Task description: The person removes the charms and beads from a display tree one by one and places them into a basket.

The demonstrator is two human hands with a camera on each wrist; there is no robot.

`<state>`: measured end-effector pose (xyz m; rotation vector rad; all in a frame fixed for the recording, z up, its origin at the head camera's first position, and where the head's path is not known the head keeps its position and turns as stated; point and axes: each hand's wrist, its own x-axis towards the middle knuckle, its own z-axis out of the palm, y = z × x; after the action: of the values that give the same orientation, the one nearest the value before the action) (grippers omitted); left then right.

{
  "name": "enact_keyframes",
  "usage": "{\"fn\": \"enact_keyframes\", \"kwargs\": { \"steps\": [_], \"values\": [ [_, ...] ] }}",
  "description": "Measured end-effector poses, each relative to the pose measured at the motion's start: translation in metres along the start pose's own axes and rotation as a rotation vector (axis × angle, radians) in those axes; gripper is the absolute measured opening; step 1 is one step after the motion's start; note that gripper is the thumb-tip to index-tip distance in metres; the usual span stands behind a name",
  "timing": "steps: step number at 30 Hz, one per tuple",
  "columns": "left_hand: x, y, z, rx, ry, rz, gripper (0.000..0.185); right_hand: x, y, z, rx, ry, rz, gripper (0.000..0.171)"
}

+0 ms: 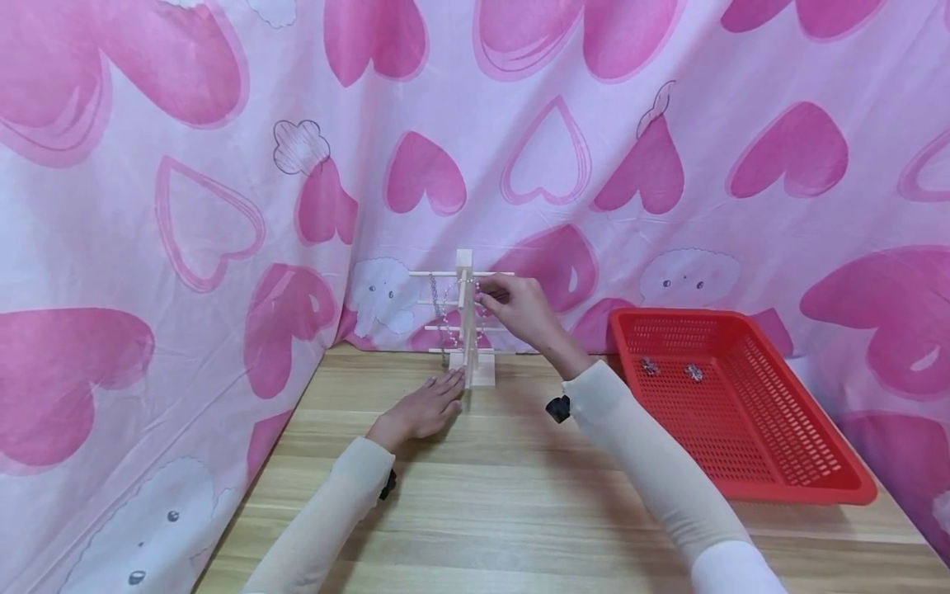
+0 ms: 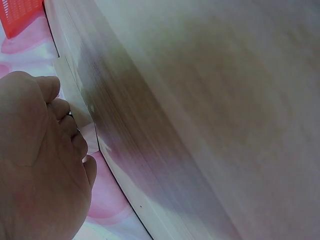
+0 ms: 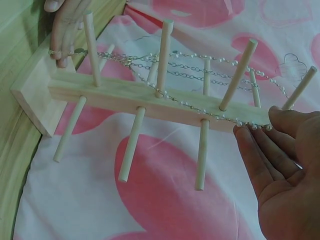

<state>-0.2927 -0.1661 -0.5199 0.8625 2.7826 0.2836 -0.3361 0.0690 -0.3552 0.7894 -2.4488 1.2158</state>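
Steadiness first: my flat left hand (image 1: 425, 408) braces the wooden stand (image 1: 467, 330); right hand (image 1: 519, 307) pinches the bead chain (image 3: 210, 116), so I'd drape it gently.

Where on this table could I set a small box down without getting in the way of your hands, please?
The bare table between the two sleeves looks free, as does the near left corner. The red basket fills the right side. It is crowded at the back, where the left hand and right hand work at the wooden stand.
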Motion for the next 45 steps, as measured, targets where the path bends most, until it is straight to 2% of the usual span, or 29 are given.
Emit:
{"fn": "enact_keyframes", "kwargs": {
  "steps": [7, 21, 30, 37, 45],
  "values": [
    [-0.001, 0.002, -0.001, 0.011, -0.001, -0.002, 0.061, 0.001, -0.001, 0.002, -0.001, 0.056, -0.055, 0.019],
    [-0.001, 0.003, -0.001, -0.016, 0.006, -0.008, 0.061, -0.002, -0.001, 0.005, 0.051, 0.103, -0.045, 0.017],
    [0.003, -0.004, 0.008, 0.003, 0.005, -0.016, 0.063, -0.004, -0.002, 0.006, 0.090, 0.115, -0.054, 0.017],
    [-0.003, 0.005, -0.003, 0.010, 0.006, -0.002, 0.060, -0.008, -0.008, 0.005, 0.111, 0.115, -0.064, 0.018],
    [-0.002, 0.004, -0.002, 0.035, 0.009, -0.008, 0.060, -0.013, -0.015, 0.004, 0.107, 0.120, -0.081, 0.018]
  ]
}}
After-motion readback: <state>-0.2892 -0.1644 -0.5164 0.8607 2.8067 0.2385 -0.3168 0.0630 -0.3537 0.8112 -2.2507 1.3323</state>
